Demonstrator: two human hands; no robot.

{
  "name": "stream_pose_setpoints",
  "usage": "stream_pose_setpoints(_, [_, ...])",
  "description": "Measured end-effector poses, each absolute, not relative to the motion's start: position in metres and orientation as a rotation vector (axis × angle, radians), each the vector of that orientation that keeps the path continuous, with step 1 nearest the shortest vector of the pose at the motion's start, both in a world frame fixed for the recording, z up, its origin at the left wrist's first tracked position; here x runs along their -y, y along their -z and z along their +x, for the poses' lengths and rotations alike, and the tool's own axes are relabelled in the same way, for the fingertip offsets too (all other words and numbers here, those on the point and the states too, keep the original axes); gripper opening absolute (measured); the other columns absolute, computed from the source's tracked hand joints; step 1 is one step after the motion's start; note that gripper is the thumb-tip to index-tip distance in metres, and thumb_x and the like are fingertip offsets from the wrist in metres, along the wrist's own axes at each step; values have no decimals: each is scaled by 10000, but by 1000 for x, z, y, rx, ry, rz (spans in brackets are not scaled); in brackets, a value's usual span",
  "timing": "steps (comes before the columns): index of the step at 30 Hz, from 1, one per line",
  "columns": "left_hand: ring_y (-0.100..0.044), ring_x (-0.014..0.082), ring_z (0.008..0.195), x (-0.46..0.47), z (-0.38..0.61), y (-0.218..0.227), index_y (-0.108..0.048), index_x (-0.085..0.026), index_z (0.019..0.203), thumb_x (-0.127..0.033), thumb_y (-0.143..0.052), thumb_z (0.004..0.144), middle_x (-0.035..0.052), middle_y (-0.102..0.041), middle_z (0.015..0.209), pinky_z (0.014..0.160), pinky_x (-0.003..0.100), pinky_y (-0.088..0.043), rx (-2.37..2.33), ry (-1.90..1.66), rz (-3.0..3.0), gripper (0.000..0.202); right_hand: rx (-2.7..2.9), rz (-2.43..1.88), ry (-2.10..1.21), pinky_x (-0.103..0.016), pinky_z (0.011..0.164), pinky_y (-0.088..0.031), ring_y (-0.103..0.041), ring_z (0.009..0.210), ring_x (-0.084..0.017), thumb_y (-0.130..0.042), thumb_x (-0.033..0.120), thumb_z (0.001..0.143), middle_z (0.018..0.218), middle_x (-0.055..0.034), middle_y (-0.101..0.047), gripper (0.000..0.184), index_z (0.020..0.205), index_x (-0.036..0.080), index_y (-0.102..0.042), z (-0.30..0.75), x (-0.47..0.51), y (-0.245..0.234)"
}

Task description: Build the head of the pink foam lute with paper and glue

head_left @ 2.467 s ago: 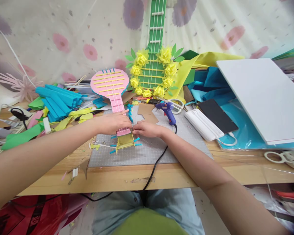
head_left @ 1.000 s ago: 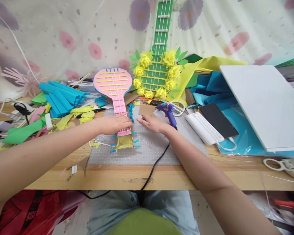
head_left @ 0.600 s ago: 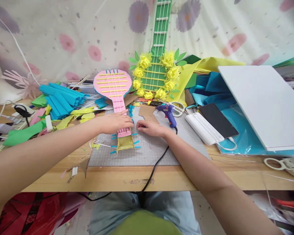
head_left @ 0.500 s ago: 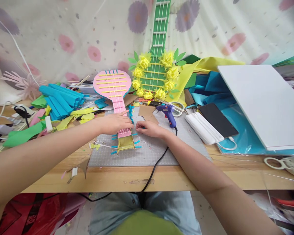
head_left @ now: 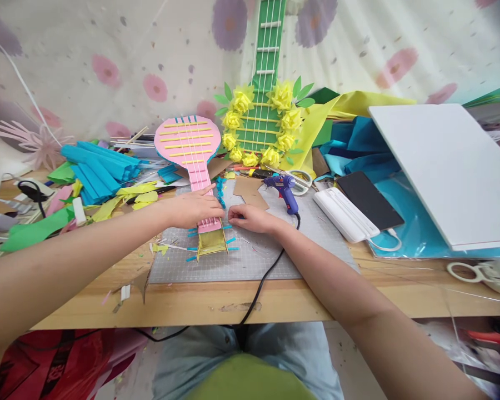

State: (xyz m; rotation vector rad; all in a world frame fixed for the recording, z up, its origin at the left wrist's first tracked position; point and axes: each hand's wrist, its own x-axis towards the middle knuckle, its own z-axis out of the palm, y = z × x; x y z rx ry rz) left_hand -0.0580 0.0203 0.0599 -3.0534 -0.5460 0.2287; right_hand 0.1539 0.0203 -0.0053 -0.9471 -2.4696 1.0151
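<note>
A pink paper guitar [head_left: 189,145] with yellow bars lies on a grey cutting mat [head_left: 258,255], its neck ending in a gold headstock [head_left: 211,243] with blue pegs. My left hand [head_left: 194,207] lies flat across the neck, fingers spread, pressing it down. My right hand [head_left: 253,216] sits just right of the neck, fingers curled in a pinch at its edge; what it pinches is too small to make out. A strip of blue paper bits [head_left: 220,189] lies between the hands.
A blue glue gun [head_left: 286,189] with a black cord [head_left: 261,283] lies behind my right hand. Scissors [head_left: 300,181], a white power bank [head_left: 345,213], a phone [head_left: 369,199], a white board [head_left: 445,166], a green flower guitar [head_left: 262,122] and blue paper strips [head_left: 96,170] crowd the wooden table [head_left: 308,300].
My right hand, open and flat a second ago, has curled into a pinch and moved left to the guitar neck's edge. My left hand has stayed on the neck.
</note>
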Motion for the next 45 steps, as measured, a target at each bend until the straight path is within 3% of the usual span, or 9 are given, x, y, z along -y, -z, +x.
stream_pose_setpoints(22, [-540,186,1053,-20,-57,-62,-615,-218,1019,-35,-496,712,56,-638,1017,1112,512,-107,477,-253,-3043,377,2493,-880,-900,-221,628,-324,-456,627,-95,-500,154,805,664,18,-549,129,836,146,-626,150,-21,10])
stream_pose_setpoints(30, [-568,173,995,-24,-57,-64,-615,-228,1002,-38,-566,643,28,-652,974,1119,478,-122,372,-212,-3038,409,2492,-890,-801,-235,689,-349,-505,695,-112,-498,117,789,736,-13,-621,137,782,147,-632,145,-16,8])
stream_pose_setpoints(37, [-574,187,989,-26,-54,-68,-618,-234,995,-50,-596,613,26,-657,965,1119,480,-133,325,-231,-3023,425,2394,-1032,-1093,-210,604,-357,-463,562,-86,-499,94,753,571,45,-528,107,728,148,-588,143,-18,3])
stream_pose_setpoints(45, [-574,181,986,-26,-57,-68,-629,-236,981,-39,-600,604,23,-661,965,1120,473,-123,349,-174,-3060,427,2491,-850,-626,-268,745,-361,-497,717,-137,-483,94,777,689,-30,-578,146,722,138,-611,141,-14,1])
